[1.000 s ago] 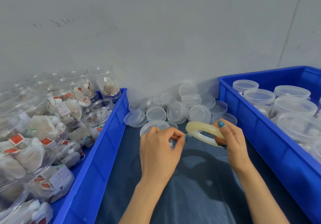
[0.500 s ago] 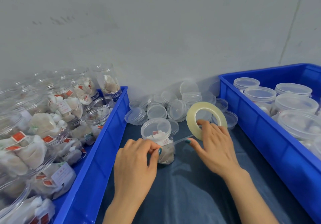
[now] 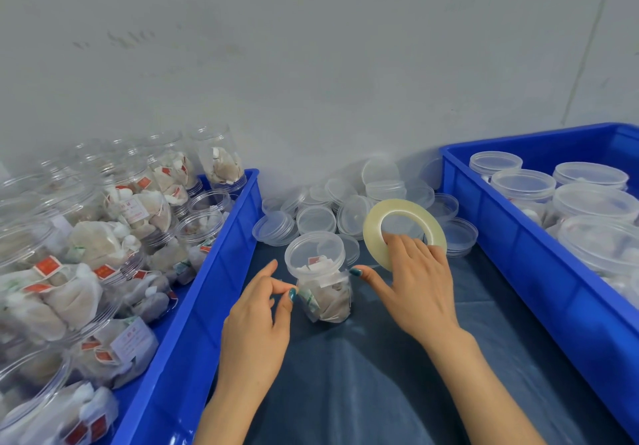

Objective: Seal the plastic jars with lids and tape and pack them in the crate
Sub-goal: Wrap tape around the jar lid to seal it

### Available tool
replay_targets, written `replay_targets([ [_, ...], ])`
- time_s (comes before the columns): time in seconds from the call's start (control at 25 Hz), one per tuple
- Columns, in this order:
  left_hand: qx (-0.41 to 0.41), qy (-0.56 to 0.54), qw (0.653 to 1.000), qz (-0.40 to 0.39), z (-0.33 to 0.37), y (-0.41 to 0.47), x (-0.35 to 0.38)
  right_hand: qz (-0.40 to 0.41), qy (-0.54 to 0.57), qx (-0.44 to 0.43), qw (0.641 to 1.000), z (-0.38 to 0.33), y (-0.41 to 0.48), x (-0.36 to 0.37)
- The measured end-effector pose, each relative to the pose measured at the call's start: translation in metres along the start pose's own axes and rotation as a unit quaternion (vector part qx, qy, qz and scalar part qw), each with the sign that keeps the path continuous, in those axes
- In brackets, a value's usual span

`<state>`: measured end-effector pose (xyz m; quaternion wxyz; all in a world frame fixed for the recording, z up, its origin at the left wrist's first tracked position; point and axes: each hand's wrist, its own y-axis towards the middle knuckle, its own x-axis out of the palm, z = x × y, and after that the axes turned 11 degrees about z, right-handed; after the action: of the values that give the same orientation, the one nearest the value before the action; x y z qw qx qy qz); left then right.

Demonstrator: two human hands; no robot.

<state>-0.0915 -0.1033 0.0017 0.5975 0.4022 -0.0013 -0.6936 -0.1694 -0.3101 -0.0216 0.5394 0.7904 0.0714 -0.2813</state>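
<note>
One lidded jar [image 3: 316,289], filled with paper sachets, stands on the dark blue sheet [image 3: 345,375] between two blue crates, near the sheet's far edge and just in front of the loose lids [image 3: 332,209].

Entry 1, left hand [image 3: 256,316]: a second ago it was raised beside the roll, picking at the tape end; half a second ago it drew that end out to the left. Now it is at the jar's left shoulder, thumb and forefinger pinched together. The clear film barely shows there, so the grip on the strip's end is a judgement.

Entry 2, right hand [image 3: 418,289]: fingers hooked through the core of the tape roll [image 3: 404,206], which it has carried from mid-air to just behind and right of the jar. Its thumb reaches out to the jar's right side.

Entry 3, tape strip [image 3: 333,277]: earlier stretched free in front of the jar, it now lies against the jar's front, just under the lid [image 3: 313,251].

Entry 4, stock: open filled jars [image 3: 103,254] in the left crate [image 3: 214,289]; lidded jars [image 3: 587,202] in the right crate [image 3: 518,254].

Status: the lid is on and taping has only begun. The strip probably still needs wrapping round the seam and cutting before this jar goes into the right crate.
</note>
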Motion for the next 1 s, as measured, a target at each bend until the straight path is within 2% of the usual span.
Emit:
replay_targets([
  [0.24,-0.001,-0.026,1.000,0.013,-0.004,0.006,0.006,-0.004,0.007,0.001,1.000,-0.002,0.004,0.004],
  [0.72,0.062,-0.059,0.993,0.081,-0.020,0.021,0.025,-0.015,0.069,-0.027,0.997,-0.003,0.010,0.015],
  [0.92,0.083,-0.113,0.989,0.044,-0.028,0.037,0.024,-0.067,0.181,0.002,0.981,-0.001,0.009,0.020],
  [1.0,0.079,-0.136,0.987,0.029,-0.029,0.042,0.024,-0.056,0.212,0.015,0.976,-0.002,0.008,0.021],
])
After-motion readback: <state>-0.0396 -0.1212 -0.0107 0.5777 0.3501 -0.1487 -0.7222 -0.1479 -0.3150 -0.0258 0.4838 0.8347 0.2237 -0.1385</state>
